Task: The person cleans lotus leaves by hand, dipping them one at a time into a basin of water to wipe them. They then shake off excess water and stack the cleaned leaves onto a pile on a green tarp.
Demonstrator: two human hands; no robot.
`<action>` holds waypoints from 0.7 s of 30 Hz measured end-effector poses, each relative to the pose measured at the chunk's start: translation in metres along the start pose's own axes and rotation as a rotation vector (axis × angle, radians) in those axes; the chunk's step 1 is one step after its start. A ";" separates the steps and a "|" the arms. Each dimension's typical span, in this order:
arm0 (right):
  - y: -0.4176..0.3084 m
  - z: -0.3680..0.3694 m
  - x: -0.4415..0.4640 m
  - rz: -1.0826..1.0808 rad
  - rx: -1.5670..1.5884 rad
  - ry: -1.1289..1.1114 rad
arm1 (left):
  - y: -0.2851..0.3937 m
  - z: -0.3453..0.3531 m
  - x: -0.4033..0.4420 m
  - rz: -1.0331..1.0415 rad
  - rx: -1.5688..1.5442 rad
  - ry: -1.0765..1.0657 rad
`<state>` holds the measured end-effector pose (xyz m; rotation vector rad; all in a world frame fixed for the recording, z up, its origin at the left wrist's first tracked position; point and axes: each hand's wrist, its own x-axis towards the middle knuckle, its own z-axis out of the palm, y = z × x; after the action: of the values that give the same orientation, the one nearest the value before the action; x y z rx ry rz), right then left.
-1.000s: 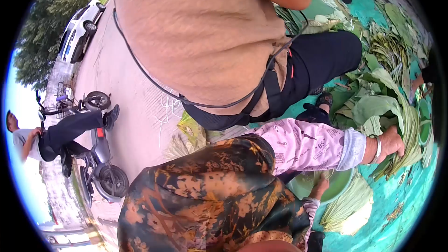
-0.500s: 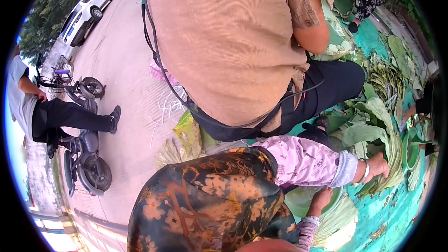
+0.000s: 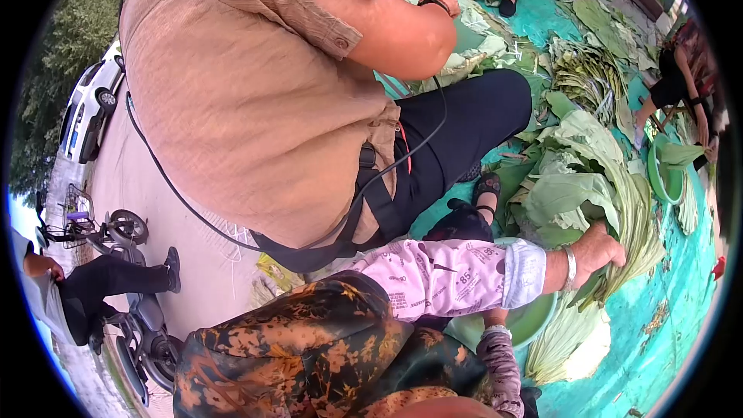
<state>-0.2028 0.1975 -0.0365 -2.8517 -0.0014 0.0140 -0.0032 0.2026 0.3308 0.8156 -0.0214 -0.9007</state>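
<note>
My left hand (image 3: 594,258), with a silver bangle at the wrist and a pink printed sleeve, reaches across to the right. Its fingers are closed on the lower end of a bundle of large green leaves (image 3: 569,193), folded and wilted. Just below that arm is a pale green basin (image 3: 539,317). Only a little of my right hand (image 3: 495,316) shows beside the basin; my left sleeve covers its fingers. A fan of pale leaves (image 3: 571,343) spreads beside the basin. Dark floral cloth (image 3: 309,348) covers my body at the bottom.
Close in front sits a person in a brown shirt (image 3: 255,108). Leaf piles (image 3: 584,81) lie on a green tarp (image 3: 542,19). At right, another person (image 3: 685,77) works near a green basin (image 3: 664,174). A scooter (image 3: 147,317) with a person and a white car (image 3: 89,112) stand left.
My view has shifted, so the brown-shirted person and vehicles appear further left. My left hand keeps hold of the leaves. My right hand has become mostly hidden behind the left sleeve.
</note>
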 end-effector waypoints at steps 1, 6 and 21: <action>-0.003 0.000 -0.003 0.029 0.012 -0.015 | -0.002 -0.001 0.001 0.003 -0.027 -0.001; -0.025 -0.025 0.001 0.500 0.285 -0.482 | 0.005 -0.002 -0.005 0.002 -0.008 -0.084; -0.004 -0.180 0.003 0.697 1.383 0.183 | 0.002 -0.010 -0.004 -0.109 -0.063 -0.060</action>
<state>-0.1977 0.1500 0.1372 -1.3585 0.7201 -0.0715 -0.0016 0.2122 0.3261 0.7365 -0.0013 -1.0240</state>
